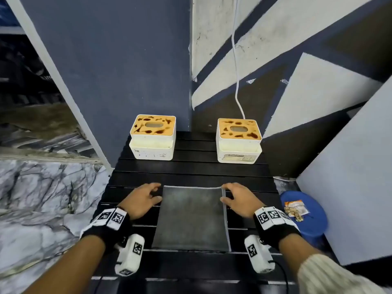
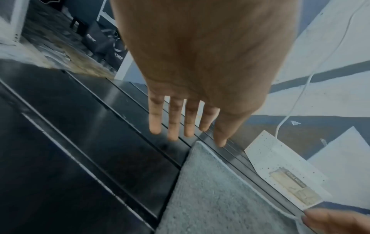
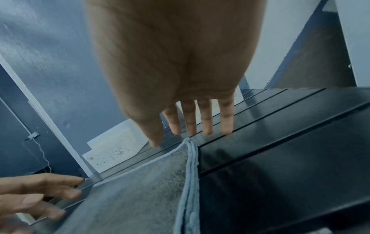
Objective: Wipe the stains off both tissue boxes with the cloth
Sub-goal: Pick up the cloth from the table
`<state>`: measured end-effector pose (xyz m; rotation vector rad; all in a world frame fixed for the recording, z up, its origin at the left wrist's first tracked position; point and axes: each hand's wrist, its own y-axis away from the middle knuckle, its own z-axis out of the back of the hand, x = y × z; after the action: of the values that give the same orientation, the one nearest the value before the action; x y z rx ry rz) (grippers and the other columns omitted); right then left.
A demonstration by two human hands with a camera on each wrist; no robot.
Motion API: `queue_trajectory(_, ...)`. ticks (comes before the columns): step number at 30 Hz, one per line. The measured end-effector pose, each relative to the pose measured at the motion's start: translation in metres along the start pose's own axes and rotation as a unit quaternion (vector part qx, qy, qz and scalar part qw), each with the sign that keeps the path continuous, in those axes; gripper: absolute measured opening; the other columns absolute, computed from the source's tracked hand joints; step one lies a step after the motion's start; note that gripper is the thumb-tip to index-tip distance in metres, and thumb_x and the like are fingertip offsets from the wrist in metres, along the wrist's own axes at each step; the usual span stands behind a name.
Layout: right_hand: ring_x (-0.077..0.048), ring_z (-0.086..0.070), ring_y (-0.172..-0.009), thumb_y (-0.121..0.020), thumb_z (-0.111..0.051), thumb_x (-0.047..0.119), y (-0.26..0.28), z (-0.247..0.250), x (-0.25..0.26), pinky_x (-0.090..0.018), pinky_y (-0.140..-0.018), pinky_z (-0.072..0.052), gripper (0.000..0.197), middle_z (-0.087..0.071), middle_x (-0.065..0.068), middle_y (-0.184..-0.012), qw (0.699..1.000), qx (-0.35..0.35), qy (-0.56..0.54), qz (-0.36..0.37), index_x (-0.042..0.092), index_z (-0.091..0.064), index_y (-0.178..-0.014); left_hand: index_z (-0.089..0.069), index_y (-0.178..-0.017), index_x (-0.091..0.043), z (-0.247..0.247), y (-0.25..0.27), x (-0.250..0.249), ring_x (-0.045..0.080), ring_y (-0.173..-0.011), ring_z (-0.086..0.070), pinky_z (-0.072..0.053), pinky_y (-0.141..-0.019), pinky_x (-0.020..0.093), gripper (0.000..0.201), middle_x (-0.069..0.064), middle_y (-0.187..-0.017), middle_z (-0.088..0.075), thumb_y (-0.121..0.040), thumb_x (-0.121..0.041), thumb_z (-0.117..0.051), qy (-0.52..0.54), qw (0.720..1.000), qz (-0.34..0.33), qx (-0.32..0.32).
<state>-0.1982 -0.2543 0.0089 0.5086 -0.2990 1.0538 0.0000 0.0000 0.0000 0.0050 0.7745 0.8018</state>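
At the near end of the table (image 1: 191, 166), both hands flank the cloth (image 1: 192, 217).

Left hand (image 1: 141, 200): fingers straight, slightly spread, holding nothing. It sits just off the cloth's far-left corner, and the left wrist view shows its fingertips (image 2: 174, 134) over bare slats beside that corner.

Right hand (image 1: 240, 198): fingers also extended and relaxed, at the far-right corner. Thumb looks to be touching or nearly on the folded edge; can't tell from these views if there's real contact. No pinch yet.

Cloth: grey, folded, lying flat between the hands, long axis running toward and away from the person. Stacked hem edges are on the right side, so the right hand is nearer an easy pick-up point.

Boxes: left box (image 1: 152, 137) and right box (image 1: 238, 141) stand at the far end, well apart from the cloth and each other, straight ahead of each hand. Brown stains on both tan lids around the slots; none wiped by the look of it.

Judgement: step in hand is grabbing the cloth. Right hand takes the hem corner, then reaches forward; right box is its shorter path.
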Motion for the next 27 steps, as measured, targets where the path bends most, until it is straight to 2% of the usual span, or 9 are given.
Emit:
queue_trajectory(4,-0.026,-0.035,-0.133,-0.094,-0.053,0.036,-0.024,-0.013,-0.005,-0.031,-0.111,-0.028,0.054,-0.042,-0.009,-0.143,1.0,-0.011,0.014,-0.018,0.013,-0.04,-0.142,-0.042,-0.15,-0.014,-0.013,-0.023,0.0,0.022,-0.12,-0.058,-0.042,-0.107,0.031,0.056,0.009,-0.138,-0.054,-0.099,-0.028,-0.06,-0.035,0.999,-0.023,0.007)
queue_trajectory(7,-0.029,-0.039,-0.128,-0.092,-0.057,0.034,-0.04,-0.022,-0.012,-0.033,-0.108,-0.032,0.048,-0.048,-0.011,-0.132,0.998,-0.038,0.037,-0.028,0.013,-0.049,-0.135,-0.051,-0.145,-0.013,-0.018,-0.039,0.002,0.023,-0.119,-0.057,-0.038,-0.106,0.028,0.049,0.009,-0.125,-0.056,-0.1,-0.031,-0.058,-0.086,0.996,-0.027,-0.008)
queue_trajectory(11,-0.026,-0.046,-0.117,-0.086,-0.066,0.034,-0.047,-0.027,-0.015,-0.037,-0.1,-0.041,0.036,-0.055,-0.007,-0.113,0.996,-0.036,0.067,-0.037,0.019,-0.058,-0.118,-0.071,-0.115,-0.018,-0.019,-0.049,-0.001,0.022,-0.106,-0.063,-0.046,-0.096,0.029,0.022,-0.003,-0.097,-0.057,-0.094,-0.025,-0.067,-0.104,0.994,-0.019,-0.024)
queue_trajectory(13,-0.026,-0.051,-0.109,-0.084,-0.069,0.032,-0.049,-0.028,-0.014,-0.037,-0.094,-0.044,0.025,-0.052,-0.003,-0.098,0.996,-0.039,0.066,-0.037,0.02,-0.061,-0.104,-0.071,-0.094,-0.026,-0.017,-0.052,-0.001,0.019,-0.095,-0.066,-0.051,-0.091,0.032,0.007,-0.01,-0.085,-0.061,-0.09,-0.021,-0.072,-0.093,0.995,-0.011,-0.032)
queue_trajectory(16,-0.024,-0.051,-0.103,-0.084,-0.07,0.028,-0.048,-0.027,-0.013,-0.039,-0.092,-0.046,0.016,-0.043,0.0,-0.095,0.996,-0.044,0.068,-0.031,0.02,-0.061,-0.093,-0.061,-0.074,-0.037,-0.014,-0.051,0.0,0.013,-0.084,-0.066,-0.055,-0.088,0.037,0.027,-0.013,-0.08,-0.064,-0.086,-0.02,-0.077,-0.082,0.995,-0.006,-0.049)
queue_trajectory(18,-0.024,-0.051,-0.101,-0.084,-0.068,0.025,-0.045,-0.024,-0.01,-0.038,-0.089,-0.046,0.014,-0.045,0.0,-0.095,0.997,-0.041,0.056,-0.019,0.021,-0.055,-0.088,-0.061,-0.071,-0.038,-0.012,-0.046,0.0,0.011,-0.082,-0.066,-0.056,-0.087,0.039,0.028,-0.013,-0.08,-0.066,-0.084,-0.02,-0.078,-0.071,0.995,-0.009,-0.062)
queue_trajectory(21,-0.023,-0.058,-0.086,-0.085,-0.067,0.019,-0.037,-0.014,-0.004,-0.034,-0.078,-0.049,0.017,-0.058,-0.001,-0.087,0.999,-0.037,0.013,-0.012,0.018,-0.05,-0.085,-0.062,-0.071,-0.04,-0.008,-0.039,0.0,0.01,-0.083,-0.066,-0.056,-0.087,0.039,0.028,-0.012,-0.081,-0.068,-0.083,-0.021,-0.079,-0.06,0.995,-0.028,-0.08)
queue_trajectory(23,-0.018,-0.06,-0.078,-0.084,-0.069,0.019,-0.029,-0.007,-0.001,-0.035,-0.077,-0.052,0.016,-0.062,0.001,-0.081,0.999,-0.047,-0.02,-0.008,0.018,-0.053,-0.089,-0.064,-0.073,-0.039,-0.004,-0.031,-0.001,0.009,-0.083,-0.066,-0.057,-0.086,0.039,0.027,-0.012,-0.082,-0.069,-0.083,-0.02,-0.079,-0.053,0.994,-0.048,-0.082)
queue_trajectory(27,-0.004,-0.056,-0.07,-0.081,-0.074,0.02,-0.004,0.0,0.002,-0.025,-0.075,-0.048,0.018,-0.061,0.01,-0.077,0.998,-0.056,-0.036,0.021,0.025,-0.063,-0.094,-0.065,-0.075,-0.038,0.0,-0.009,0.0,0.006,-0.079,-0.067,-0.057,-0.082,0.034,0.028,-0.01,-0.08,-0.071,-0.083,-0.015,-0.08,-0.042,0.992,-0.096,-0.076)
